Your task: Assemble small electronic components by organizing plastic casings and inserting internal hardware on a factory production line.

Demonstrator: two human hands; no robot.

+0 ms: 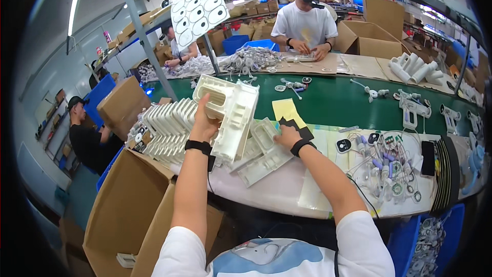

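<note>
Workbench [271, 195], left hand [204, 123] clamped on white casing [237, 110], right hand [288, 137] against another casing [267, 163] (grip unclear)

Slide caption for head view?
Left hand holds white plastic parts over a workbench; right hand is at similar parts lying there.

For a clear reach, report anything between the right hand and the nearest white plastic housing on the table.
Nothing visible does: the right hand is at the right edge of the white plastic housing; the black piece lies beyond the hand, not between.

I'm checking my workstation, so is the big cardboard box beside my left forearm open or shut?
Open: the cardboard box shows a white plastic part inside.
</note>
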